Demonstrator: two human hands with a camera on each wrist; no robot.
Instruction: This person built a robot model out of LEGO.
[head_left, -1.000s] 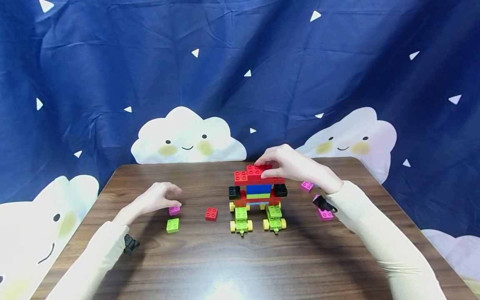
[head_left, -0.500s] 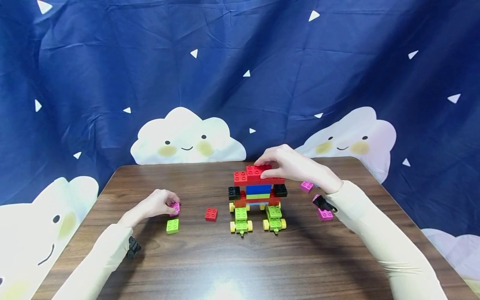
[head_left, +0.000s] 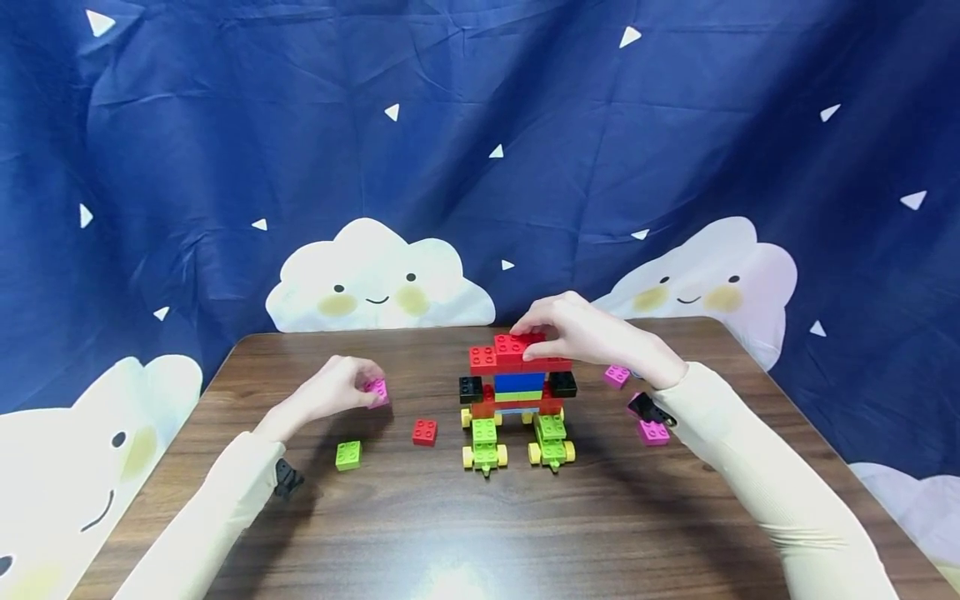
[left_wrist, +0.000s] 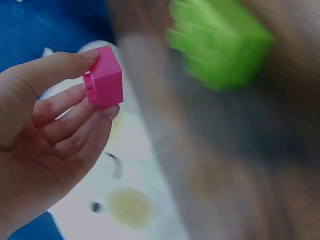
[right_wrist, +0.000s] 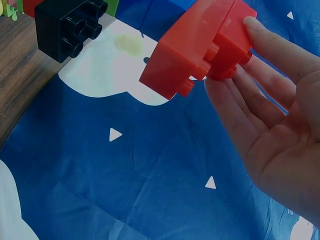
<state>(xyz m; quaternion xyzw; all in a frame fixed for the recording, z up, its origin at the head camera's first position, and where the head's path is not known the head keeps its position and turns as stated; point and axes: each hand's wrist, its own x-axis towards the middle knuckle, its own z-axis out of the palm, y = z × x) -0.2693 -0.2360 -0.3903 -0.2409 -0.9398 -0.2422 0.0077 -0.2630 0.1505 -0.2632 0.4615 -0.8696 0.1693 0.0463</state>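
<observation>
My left hand [head_left: 333, 390] pinches a pink toy building brick [head_left: 378, 392] between thumb and fingers, raised off the table. In the left wrist view, the thumb lies on one side of this pink brick [left_wrist: 109, 80] and fingertips on the other. At the centre stands a brick figure with blue bricks [head_left: 520, 383] in its middle, black bricks [head_left: 471, 388] at the sides and green wheeled pieces [head_left: 484, 446] at its foot. My right hand [head_left: 573, 332] grips the red brick [head_left: 508, 347] on top. The right wrist view shows thumb and fingers around that red brick [right_wrist: 231, 47].
A loose green brick [head_left: 348, 455] and a loose red brick [head_left: 424, 432] lie left of the figure. To its right are pink bricks [head_left: 653, 432], one partly behind my right wrist, and another pink brick [head_left: 617, 376] farther back. A blue curtain hangs behind the table [head_left: 352, 533].
My left hand came down on the pink brick, took hold of it, then lifted it and moved it rightward and away. My right hand has stayed on the figure's top.
</observation>
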